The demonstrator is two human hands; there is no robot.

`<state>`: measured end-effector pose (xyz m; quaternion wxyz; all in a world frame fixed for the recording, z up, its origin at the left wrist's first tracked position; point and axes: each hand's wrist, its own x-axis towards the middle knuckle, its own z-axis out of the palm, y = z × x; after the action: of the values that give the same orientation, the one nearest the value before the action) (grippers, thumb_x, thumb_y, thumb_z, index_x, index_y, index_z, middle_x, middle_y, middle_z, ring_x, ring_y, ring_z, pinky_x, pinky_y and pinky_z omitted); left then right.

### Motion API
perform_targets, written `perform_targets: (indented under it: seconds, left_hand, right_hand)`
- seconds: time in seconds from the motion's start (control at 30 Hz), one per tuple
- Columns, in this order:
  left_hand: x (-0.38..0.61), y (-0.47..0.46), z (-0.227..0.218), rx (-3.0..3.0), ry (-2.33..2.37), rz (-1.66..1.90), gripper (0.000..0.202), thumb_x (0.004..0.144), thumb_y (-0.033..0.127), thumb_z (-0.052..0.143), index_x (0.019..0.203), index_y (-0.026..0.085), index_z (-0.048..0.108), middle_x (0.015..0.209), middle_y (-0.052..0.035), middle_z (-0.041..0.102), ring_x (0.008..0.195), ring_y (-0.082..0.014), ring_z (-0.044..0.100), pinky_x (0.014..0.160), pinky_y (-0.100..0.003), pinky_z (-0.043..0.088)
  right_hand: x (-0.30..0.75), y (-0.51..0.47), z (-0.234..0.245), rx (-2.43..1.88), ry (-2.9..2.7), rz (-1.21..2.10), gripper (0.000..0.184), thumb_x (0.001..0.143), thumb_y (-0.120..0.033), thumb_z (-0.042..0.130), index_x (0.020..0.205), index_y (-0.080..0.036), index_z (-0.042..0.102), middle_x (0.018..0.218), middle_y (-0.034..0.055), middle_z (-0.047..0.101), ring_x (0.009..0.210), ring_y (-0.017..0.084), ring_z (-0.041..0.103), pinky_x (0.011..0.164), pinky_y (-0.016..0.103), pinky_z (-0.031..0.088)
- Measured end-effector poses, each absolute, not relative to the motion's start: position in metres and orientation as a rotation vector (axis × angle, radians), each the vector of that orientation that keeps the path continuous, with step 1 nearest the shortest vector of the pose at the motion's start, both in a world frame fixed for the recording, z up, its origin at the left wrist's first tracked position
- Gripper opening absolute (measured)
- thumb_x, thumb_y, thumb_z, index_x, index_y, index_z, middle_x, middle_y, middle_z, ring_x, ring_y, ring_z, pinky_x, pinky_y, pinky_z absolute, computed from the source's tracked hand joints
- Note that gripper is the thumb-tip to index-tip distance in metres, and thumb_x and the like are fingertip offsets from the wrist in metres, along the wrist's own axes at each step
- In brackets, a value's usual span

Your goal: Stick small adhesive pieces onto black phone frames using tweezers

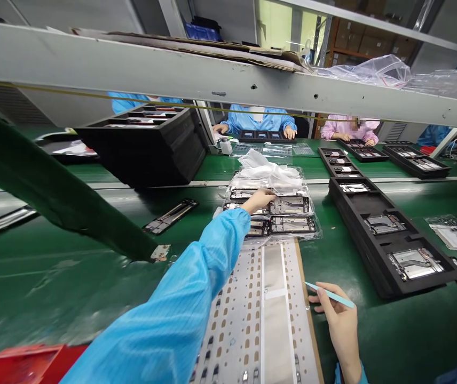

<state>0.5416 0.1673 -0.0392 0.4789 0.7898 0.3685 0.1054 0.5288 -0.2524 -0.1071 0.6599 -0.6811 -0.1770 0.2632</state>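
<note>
My left hand (261,200) reaches forward and its fingers lie on a clear plastic tray (270,226) holding rows of dark metal device frames. I cannot tell whether it grips anything. My right hand (339,320) is low at the right, pinching a slim light-blue stylus (330,295) between thumb and fingers. Just left of that hand lies a long white sheet (264,320) dotted with rows of small brown and dark pads. Crumpled white plastic (264,170) sits beyond the tray. A loose black frame (170,216) lies on the green belt left of it.
A stacked black foam tray (388,240) with metal parts stands to the right. A taller black stack (144,144) sits far left, under a grey overhead beam (228,80). A green strap (52,181) slants across the left. Co-workers in blue (256,120) and pink (351,128) sit across the bench.
</note>
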Motion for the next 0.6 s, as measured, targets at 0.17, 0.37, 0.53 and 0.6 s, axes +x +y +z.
perform_targets:
  seconds: [0.17, 0.37, 0.53, 0.6]
  left_hand:
    - [0.547, 0.165, -0.044, 1.705, 0.947, 0.308, 0.034, 0.106, 0.040, 0.070, 0.129, 0.016, 0.067, 0.125, -0.0095, 0.070, 0.103, -0.0211, 0.072, 0.088, -0.040, 0.065]
    - [0.560, 0.163, -0.050, 1.580, 0.994, 0.301, 0.036, 0.106, 0.040, 0.070, 0.133, 0.016, 0.066, 0.127, -0.0101, 0.070, 0.106, -0.0221, 0.072, 0.090, -0.041, 0.065]
    - [0.567, 0.161, -0.054, 1.597, 1.028, 0.297, 0.037, 0.105, 0.040, 0.070, 0.134, 0.016, 0.066, 0.130, -0.0107, 0.069, 0.109, -0.0232, 0.071, 0.092, -0.043, 0.065]
    - [0.568, 0.159, -0.054, 1.632, 1.029, 0.313, 0.037, 0.105, 0.040, 0.070, 0.133, 0.016, 0.066, 0.129, -0.0105, 0.069, 0.108, -0.0228, 0.072, 0.091, -0.042, 0.065]
  right_hand:
    - [0.528, -0.253, -0.105, -1.542, -0.410, 0.591, 0.053, 0.090, -0.068, 0.080, 0.108, -0.019, 0.084, 0.095, 0.0130, 0.083, 0.093, 0.033, 0.083, 0.072, 0.036, 0.070]
    - [0.528, -0.252, -0.101, -1.544, -0.417, 0.593, 0.053, 0.089, -0.069, 0.080, 0.107, -0.020, 0.084, 0.094, 0.0130, 0.083, 0.092, 0.034, 0.083, 0.071, 0.037, 0.071]
    - [0.519, -0.246, -0.095, -1.531, -0.348, 0.515, 0.053, 0.087, -0.070, 0.081, 0.101, -0.019, 0.083, 0.093, 0.0120, 0.083, 0.088, 0.032, 0.083, 0.066, 0.033, 0.068]
    - [0.515, -0.244, -0.093, -1.527, -0.329, 0.468, 0.053, 0.086, -0.070, 0.082, 0.100, -0.019, 0.083, 0.091, 0.0117, 0.083, 0.085, 0.031, 0.083, 0.064, 0.033, 0.067]
